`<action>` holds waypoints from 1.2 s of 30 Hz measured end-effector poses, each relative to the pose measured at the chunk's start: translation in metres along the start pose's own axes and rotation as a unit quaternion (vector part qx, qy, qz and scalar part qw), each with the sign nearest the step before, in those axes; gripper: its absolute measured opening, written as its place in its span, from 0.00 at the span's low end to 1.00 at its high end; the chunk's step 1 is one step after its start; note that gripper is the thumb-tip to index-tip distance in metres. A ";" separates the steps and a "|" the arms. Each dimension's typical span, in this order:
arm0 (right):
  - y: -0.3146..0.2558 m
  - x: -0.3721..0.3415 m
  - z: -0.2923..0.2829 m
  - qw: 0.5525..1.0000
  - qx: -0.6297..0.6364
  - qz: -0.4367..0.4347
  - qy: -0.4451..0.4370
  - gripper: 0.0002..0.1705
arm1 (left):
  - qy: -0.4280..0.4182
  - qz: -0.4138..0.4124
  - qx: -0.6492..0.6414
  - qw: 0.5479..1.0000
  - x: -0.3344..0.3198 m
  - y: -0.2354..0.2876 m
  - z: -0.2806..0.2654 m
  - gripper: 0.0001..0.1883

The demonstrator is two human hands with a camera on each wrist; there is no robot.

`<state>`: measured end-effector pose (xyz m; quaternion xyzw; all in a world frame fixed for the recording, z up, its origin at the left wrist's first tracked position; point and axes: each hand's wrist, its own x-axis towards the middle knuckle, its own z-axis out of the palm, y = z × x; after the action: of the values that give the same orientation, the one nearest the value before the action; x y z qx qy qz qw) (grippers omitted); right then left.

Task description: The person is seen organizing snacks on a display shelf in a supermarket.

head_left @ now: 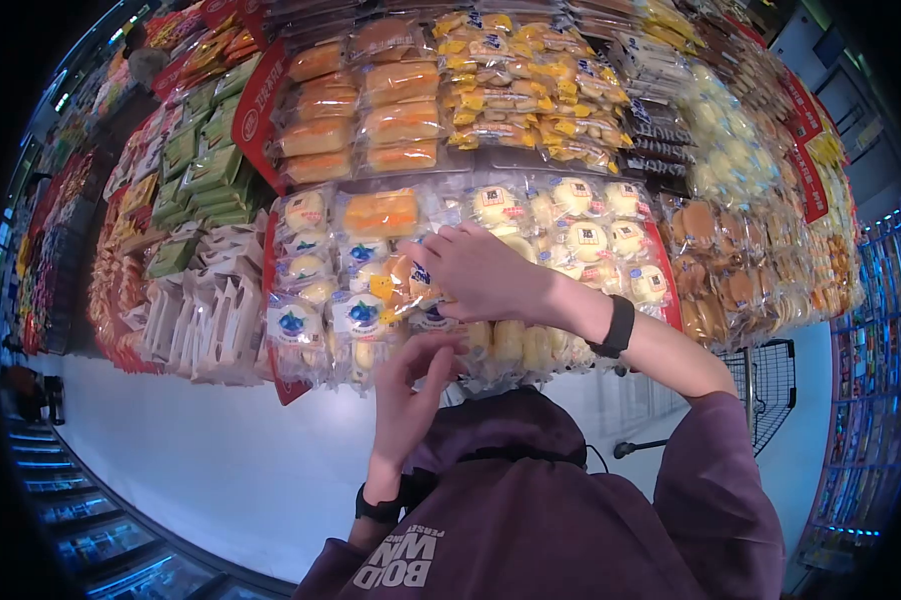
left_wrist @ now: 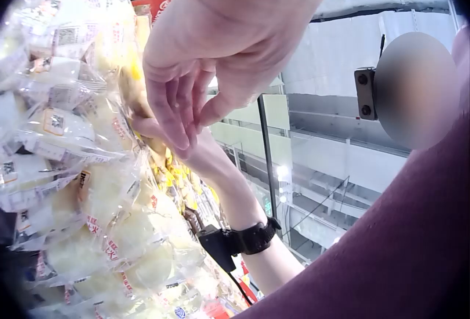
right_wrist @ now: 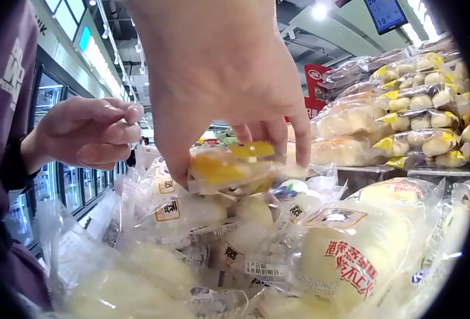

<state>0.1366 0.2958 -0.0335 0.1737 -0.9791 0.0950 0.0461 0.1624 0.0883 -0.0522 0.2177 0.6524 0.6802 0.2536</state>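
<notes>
My right hand (head_left: 491, 272) reaches over a bin of wrapped cakes and grips a small bread packet with yellow wrapping (head_left: 399, 283). In the right wrist view the same packet (right_wrist: 231, 166) hangs from the fingertips, just above clear bags of pale round cakes (right_wrist: 345, 245). Low at the bin's front edge is my left hand (head_left: 411, 378), holding nothing, its fingers loosely bent. The left wrist view has this left hand (left_wrist: 213, 62) beside the stacked cake bags (left_wrist: 88, 209). Cakes with blueberry labels (head_left: 364, 315) lie left of the yellow packet.
Behind the bin stand stacks of wrapped loaves (head_left: 401, 115) and yellow-wrapped buns (head_left: 501, 100). Green packets (head_left: 206, 130) fill the left side, brown cakes (head_left: 721, 260) the right. A red divider (head_left: 261, 105) rises at the left corner. A shopping cart (head_left: 771, 385) is at right.
</notes>
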 end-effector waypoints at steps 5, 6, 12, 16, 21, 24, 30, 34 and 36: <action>-0.002 -0.025 -0.040 0.990 0.067 0.047 0.119 0.41 | 0.023 -0.064 -0.153 0.986 0.003 0.001 -0.006 0.16; -0.004 -0.033 -0.047 0.989 0.064 0.034 0.127 0.41 | 0.025 -0.066 -0.219 0.973 0.003 0.004 -0.006 0.17; -0.034 -0.071 -0.050 0.995 0.045 -0.003 0.094 0.48 | 0.004 -0.054 -0.122 0.991 0.024 0.018 0.003 0.20; -0.045 -0.091 -0.059 0.944 0.186 0.140 0.235 0.52 | -0.023 -0.098 -0.153 0.983 0.033 0.031 0.014 0.21; -0.038 -0.115 -0.031 0.754 0.497 0.338 0.266 0.39 | -0.064 -0.084 -0.128 0.986 0.045 0.029 0.026 0.21; -0.038 -0.119 -0.041 0.742 0.519 0.352 0.238 0.26 | -0.081 -0.050 -0.092 0.991 0.051 0.026 0.029 0.21; -0.036 -0.126 -0.035 0.824 0.429 0.217 0.300 0.19 | -0.140 0.182 0.039 0.973 0.065 0.027 0.022 0.22; -0.027 -0.130 -0.025 0.844 0.415 0.145 0.308 0.19 | -0.147 0.271 0.080 0.948 0.066 0.026 0.019 0.21; -0.025 -0.130 -0.025 0.858 0.391 0.123 0.309 0.18 | -0.143 0.281 0.084 0.945 0.064 0.031 0.021 0.20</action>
<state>0.2684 0.3204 -0.0211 0.0175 -0.8102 0.5237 0.2628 0.1238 0.1439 -0.0225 0.5074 0.5764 0.6285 0.1235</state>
